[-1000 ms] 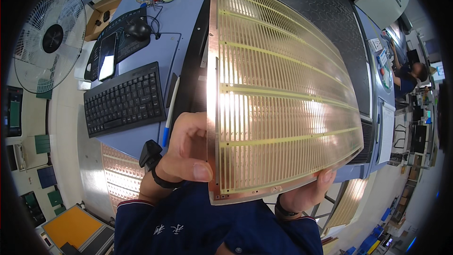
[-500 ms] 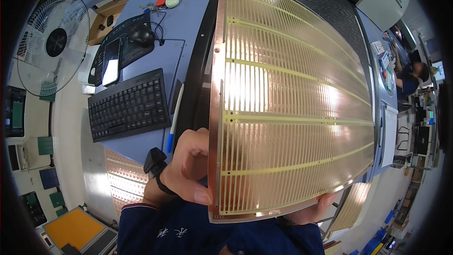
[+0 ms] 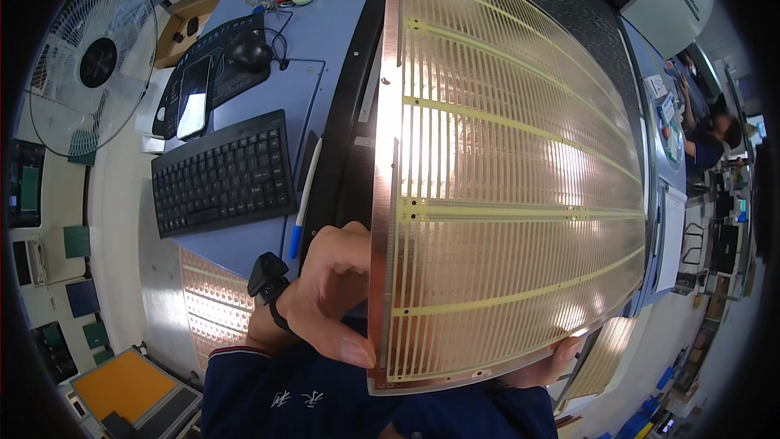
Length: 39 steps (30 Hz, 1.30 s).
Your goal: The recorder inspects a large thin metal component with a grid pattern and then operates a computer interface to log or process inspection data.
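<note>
Left hand (image 3: 329, 297) grips the lower-left edge of a large translucent copper-striped panel (image 3: 504, 179), thumb pressed flat on its front near the 7 o'clock corner, a black wristband (image 3: 268, 280) on that wrist. Right hand (image 3: 552, 360) is mostly hidden behind the panel; only fingertips curl out under its lower-right edge at about 5 o'clock, holding it there. Held up close, the panel fills the middle and right of the scene, above the blue worktop (image 3: 341, 0). On the worktop at 9 o'clock lies a black keyboard (image 3: 223, 175), with a black mouse (image 3: 249, 50) and a phone (image 3: 193, 97) at 11 o'clock. A white fan (image 3: 91, 65) stands further left. At 7 o'clock an orange-topped tray (image 3: 122, 382) sits low down.
</note>
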Tool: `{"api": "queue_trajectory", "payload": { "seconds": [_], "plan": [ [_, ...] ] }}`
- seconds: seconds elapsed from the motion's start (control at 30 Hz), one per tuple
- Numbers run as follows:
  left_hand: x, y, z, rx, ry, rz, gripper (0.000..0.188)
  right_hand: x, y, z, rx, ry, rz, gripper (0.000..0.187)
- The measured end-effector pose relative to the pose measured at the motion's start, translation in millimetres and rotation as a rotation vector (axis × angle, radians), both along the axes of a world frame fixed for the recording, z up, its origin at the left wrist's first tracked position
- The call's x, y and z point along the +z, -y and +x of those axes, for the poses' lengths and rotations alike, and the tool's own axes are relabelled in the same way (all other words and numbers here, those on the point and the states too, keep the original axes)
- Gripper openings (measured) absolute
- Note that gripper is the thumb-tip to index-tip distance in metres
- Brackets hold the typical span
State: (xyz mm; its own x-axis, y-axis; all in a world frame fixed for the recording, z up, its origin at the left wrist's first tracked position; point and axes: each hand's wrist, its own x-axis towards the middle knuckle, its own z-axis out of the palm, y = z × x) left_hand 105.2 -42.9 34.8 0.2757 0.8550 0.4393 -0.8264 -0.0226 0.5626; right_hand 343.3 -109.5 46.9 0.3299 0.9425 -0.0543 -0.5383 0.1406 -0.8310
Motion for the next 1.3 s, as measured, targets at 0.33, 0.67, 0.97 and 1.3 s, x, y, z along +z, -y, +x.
{"api": "queue_trajectory", "payload": {
  "seconds": [0.33, 0.67, 0.97, 1.3],
  "plan": [
    [-14, -10, 1, -0.013, 0.013, 0.171, 0.039, 7, -6, 4, -0.015, -0.097, -0.061, 0.078],
    [-9, -6, 0, 0.007, 0.0, 0.139, 0.037, 9, -5, 1, -0.046, 0.034, -0.107, 0.08],
    [-2, 3, -3, 0.006, -0.053, -0.045, 0.043, 10, -3, -1, -0.061, 0.113, -0.163, 0.089],
    [15, 8, -3, 0.041, -0.089, -0.142, 0.05, -4, -7, 5, 0.069, 0.159, -0.008, 0.072]
  ]
}}
